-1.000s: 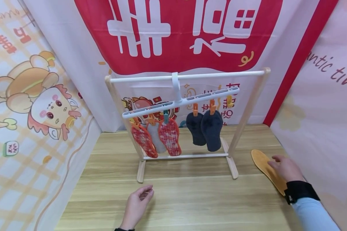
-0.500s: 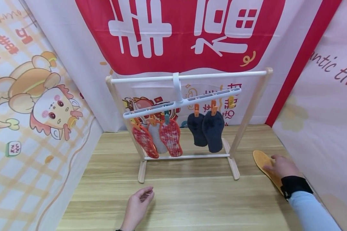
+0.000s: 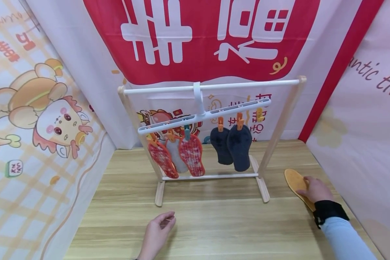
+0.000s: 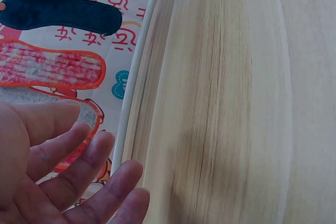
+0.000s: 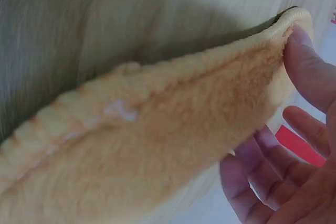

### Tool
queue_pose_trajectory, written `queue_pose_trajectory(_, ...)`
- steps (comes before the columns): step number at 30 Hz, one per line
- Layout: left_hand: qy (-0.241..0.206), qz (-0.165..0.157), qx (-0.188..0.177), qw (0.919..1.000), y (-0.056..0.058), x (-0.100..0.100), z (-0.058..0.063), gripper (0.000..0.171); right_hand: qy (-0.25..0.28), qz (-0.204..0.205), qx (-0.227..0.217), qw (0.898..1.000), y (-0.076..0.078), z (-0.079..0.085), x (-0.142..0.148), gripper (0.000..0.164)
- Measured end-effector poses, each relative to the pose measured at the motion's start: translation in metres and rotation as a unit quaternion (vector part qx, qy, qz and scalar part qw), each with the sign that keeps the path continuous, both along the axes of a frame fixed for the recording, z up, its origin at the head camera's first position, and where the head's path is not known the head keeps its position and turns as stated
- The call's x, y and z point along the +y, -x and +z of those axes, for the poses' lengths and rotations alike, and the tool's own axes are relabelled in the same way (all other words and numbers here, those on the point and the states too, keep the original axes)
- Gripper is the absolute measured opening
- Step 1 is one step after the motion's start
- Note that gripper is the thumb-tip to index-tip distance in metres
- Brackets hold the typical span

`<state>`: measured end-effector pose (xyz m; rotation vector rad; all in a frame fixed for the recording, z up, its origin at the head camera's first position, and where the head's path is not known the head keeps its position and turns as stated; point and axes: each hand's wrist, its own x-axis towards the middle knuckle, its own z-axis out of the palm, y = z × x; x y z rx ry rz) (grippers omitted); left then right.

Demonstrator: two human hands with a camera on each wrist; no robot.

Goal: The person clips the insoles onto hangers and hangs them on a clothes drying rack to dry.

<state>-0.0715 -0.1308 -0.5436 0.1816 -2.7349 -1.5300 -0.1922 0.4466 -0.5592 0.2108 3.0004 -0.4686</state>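
At the right of the table, my right hand [image 3: 317,190] grips a tan fuzzy insole [image 3: 294,178] across its width. In the right wrist view, the thumb presses one edge of the insole [image 5: 173,129] and the fingers lie at the opposite edge. My left hand [image 3: 157,231] hovers over the table's front with fingers loosely bent, holding nothing. Behind it, a white clip hanger [image 3: 203,116] carries red-and-white insoles [image 3: 190,155] and a grey one [image 3: 176,155] at left. Two dark navy insoles [image 3: 239,148] hang from orange clips at right.
A wooden rack [image 3: 261,189] with a white top rail [image 3: 247,84] holds the hanger. A yellow clip [image 3: 259,115] with no insole hangs at the hanger's right end. Printed cloth walls surround the wood-grain table [image 3: 214,224] at left, back and right.
My right hand has moved slightly left along the tan insole and closed its thumb and fingers on the edges. My left hand has barely moved.
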Motion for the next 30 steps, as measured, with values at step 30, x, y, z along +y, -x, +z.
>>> queue_pose_trajectory(30, -0.006, -0.053, 0.041, 0.9978, 0.031, 0.035, 0.020, 0.031, 0.173, -0.168, 0.177, 0.954, -0.082, 0.044, -0.031, 0.051)
